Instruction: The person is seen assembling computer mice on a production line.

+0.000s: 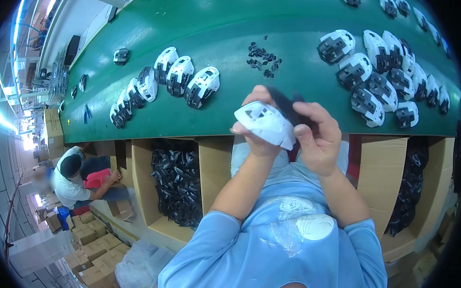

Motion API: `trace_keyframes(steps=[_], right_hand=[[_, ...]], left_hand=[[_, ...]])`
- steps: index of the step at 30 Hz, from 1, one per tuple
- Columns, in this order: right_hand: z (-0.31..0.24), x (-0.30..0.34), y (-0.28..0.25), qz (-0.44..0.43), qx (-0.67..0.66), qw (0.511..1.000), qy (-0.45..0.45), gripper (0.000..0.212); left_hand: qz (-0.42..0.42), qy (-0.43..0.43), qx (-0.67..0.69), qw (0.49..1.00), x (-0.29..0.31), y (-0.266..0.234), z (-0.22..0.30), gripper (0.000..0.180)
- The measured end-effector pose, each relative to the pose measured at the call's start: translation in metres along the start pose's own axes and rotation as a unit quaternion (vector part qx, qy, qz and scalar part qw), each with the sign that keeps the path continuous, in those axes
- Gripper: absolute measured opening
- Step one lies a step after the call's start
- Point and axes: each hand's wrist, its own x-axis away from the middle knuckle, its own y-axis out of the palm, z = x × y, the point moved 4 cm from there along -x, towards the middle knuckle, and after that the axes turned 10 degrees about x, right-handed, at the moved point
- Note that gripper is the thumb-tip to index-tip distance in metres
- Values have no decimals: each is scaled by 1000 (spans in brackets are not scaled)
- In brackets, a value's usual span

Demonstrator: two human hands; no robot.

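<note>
Just over the near edge of the green table, my left hand (pixel 259 144) is closed round a white molded plastic shell (pixel 268 124), fingers behind it and thumb at its left end. The shell is tilted and has cut-out openings. A dark black piece (pixel 284 101) stands against its far side; its exact shape is hard to make out. My right hand (pixel 320 141) pinches that piece at the shell's right end, thumb and fingers bent. Beyond my hands lies a scatter of small black plastic clips (pixel 261 56).
White-and-black assembled shells stand on the green table (pixel 237 19) in groups at left (pixel 179 73) and right (pixel 369 91). Cardboard boxes of black parts (pixel 176 185) (pixel 411 179) flank me below the edge. Another person (pixel 77 175) sits at far left, near stacked cartons (pixel 97 254).
</note>
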Motion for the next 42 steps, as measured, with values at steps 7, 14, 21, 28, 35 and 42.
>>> trace_keyframes(steps=[7,14,21,28,35,42], right_hand=[[12,-22,-15,-83,-6,992,95,28],[-3,-41,-31,-56,305,935,-171,35],[-6,-44,-41,-93,319,920,-207,38],[-18,-40,-57,28,279,930,-238,39],[-15,-23,-33,-62,140,976,-153,38],[2,-17,-31,-89,53,994,-29,38]], left_hand=[[-52,-95,-68,992,-5,1,27,76],[36,-137,-48,989,4,-3,18,70],[39,-192,103,975,13,-5,6,79],[20,-95,-16,995,7,7,8,75],[-17,-46,-123,991,3,12,13,71],[72,-47,-149,985,7,17,18,66]])
